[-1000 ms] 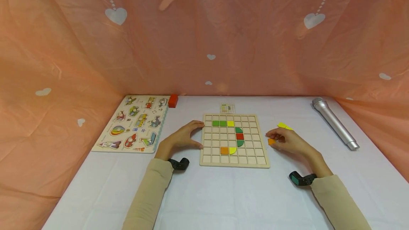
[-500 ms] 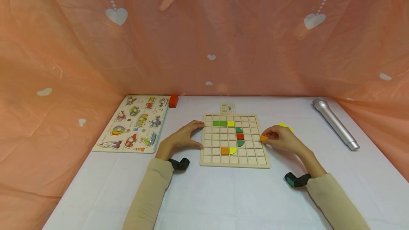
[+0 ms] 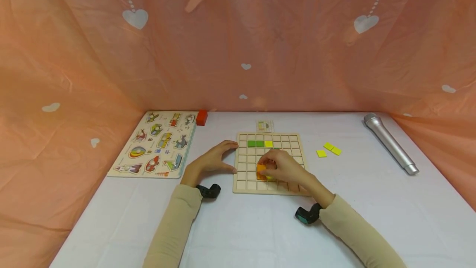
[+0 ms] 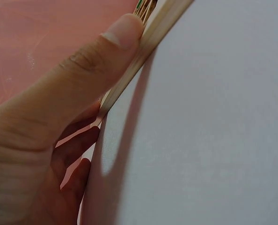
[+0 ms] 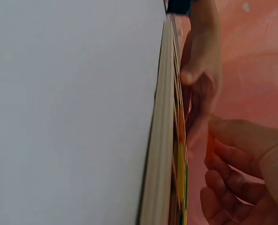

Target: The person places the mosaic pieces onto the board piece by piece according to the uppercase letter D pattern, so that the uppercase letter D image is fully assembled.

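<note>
A pale wooden grid board (image 3: 246,185) lies on the table with several coloured tiles set in its cells. My left hand (image 3: 211,160) rests its thumb and fingertips against the board's left edge. The left wrist view shows the thumb (image 4: 94,65) touching that wooden edge. Over the board's lower middle, my right hand (image 3: 285,167) pinches an orange tile (image 5: 210,149) between thumb and fingers, raised off the surface. Two green tiles (image 3: 255,144) and a yellow tile (image 3: 268,144) sit in an upper row. The right hand hides other tiles in the middle.
Three yellow tiles (image 3: 321,153) lie right of the board. Behind it is a small pattern card (image 3: 265,126). A picture puzzle board (image 3: 154,146) and a red block (image 3: 201,118) stand left, a silver microphone (image 3: 390,144) right. A pink curtain (image 3: 238,44) encloses the table.
My right hand has lifted the orange tile from the table and carried it left over the board, exposing the yellow tiles. The left hand has stayed at the board's edge.
</note>
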The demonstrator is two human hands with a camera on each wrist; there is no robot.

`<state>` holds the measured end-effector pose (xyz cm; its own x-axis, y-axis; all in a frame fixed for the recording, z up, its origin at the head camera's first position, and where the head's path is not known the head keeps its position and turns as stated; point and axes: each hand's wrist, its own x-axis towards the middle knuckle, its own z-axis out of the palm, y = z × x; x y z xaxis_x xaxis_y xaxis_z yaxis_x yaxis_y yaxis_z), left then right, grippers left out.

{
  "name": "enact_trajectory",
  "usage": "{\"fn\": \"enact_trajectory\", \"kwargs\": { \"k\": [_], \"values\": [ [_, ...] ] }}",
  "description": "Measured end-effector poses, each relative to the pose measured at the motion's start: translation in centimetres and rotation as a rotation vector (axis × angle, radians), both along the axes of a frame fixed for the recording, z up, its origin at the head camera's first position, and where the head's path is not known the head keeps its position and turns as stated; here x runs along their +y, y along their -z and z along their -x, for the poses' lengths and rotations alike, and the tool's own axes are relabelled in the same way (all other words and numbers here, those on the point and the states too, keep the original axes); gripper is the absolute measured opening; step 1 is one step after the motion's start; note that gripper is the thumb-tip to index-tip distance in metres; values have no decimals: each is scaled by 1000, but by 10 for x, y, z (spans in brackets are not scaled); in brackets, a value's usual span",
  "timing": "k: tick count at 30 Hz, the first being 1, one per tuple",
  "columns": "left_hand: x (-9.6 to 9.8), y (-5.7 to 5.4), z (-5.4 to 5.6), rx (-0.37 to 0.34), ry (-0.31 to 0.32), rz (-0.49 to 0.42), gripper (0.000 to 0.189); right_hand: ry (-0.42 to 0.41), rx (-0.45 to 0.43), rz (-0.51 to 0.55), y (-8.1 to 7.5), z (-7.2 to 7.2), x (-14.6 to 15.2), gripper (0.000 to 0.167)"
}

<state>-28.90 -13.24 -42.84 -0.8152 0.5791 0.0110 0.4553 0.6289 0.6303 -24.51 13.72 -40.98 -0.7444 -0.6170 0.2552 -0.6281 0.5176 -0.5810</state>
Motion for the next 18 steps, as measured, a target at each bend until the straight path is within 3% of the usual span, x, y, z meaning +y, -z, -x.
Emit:
{"fn": "enact_trajectory", "kwargs": {
  "k": [7,18],
  "values": [
    [-2,2,1,-4,2,-7,84,-10,8,-30,3,-4,-23,25],
    [-1,-1,-2,-7,5,-11,83,4,-16,-51,10,-5,-29,23]
  ]
}}
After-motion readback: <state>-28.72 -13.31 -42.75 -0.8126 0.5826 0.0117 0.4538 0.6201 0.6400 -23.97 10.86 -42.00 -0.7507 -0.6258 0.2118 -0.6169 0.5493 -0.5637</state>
